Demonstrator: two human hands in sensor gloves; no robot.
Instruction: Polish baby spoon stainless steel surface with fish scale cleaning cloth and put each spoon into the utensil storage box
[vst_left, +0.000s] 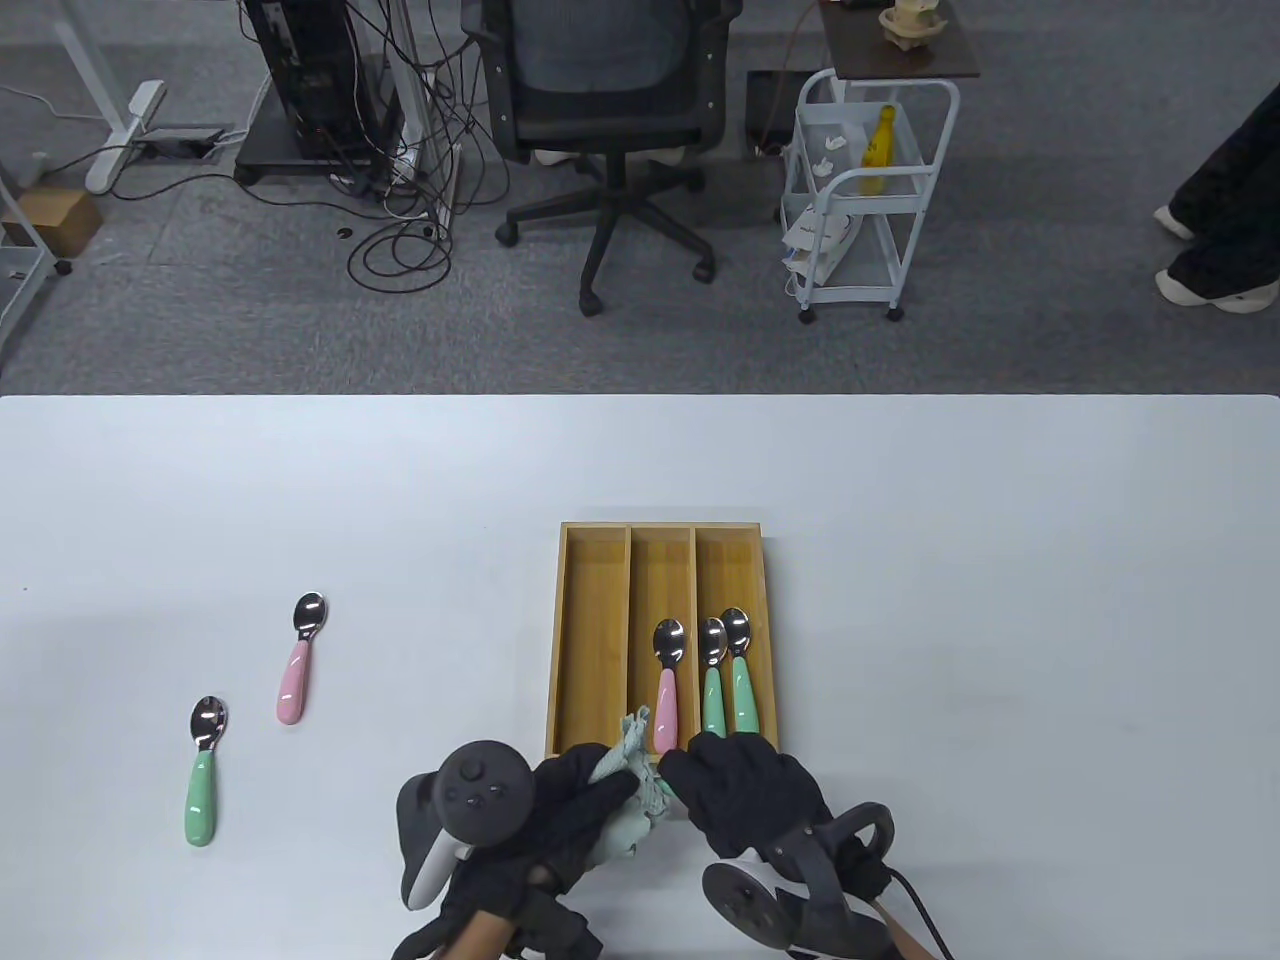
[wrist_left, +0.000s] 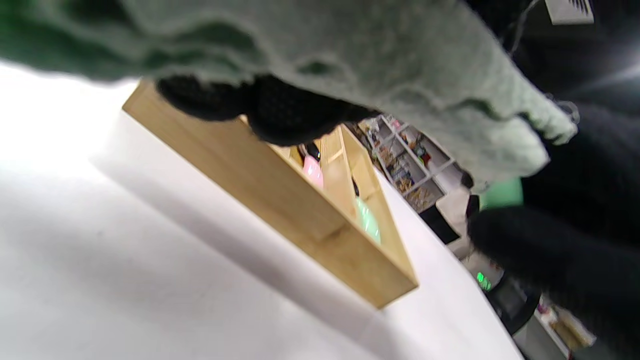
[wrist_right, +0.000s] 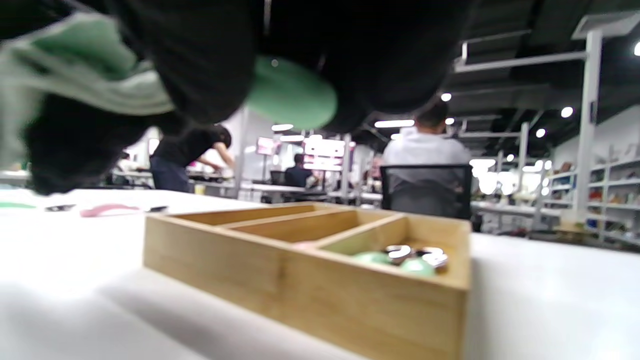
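Meeting at the near edge of a white table, two gloved hands work together; the left hand is curled around a bunched pale green cloth, and the right hand is closed on a green-handled spoon (its bowl is hidden); just beyond them sits a wooden storage box holding one pink spoon in its middle compartment and two green spoons in its right one; well apart to the left lie a pink-handled spoon and a green-handled one.
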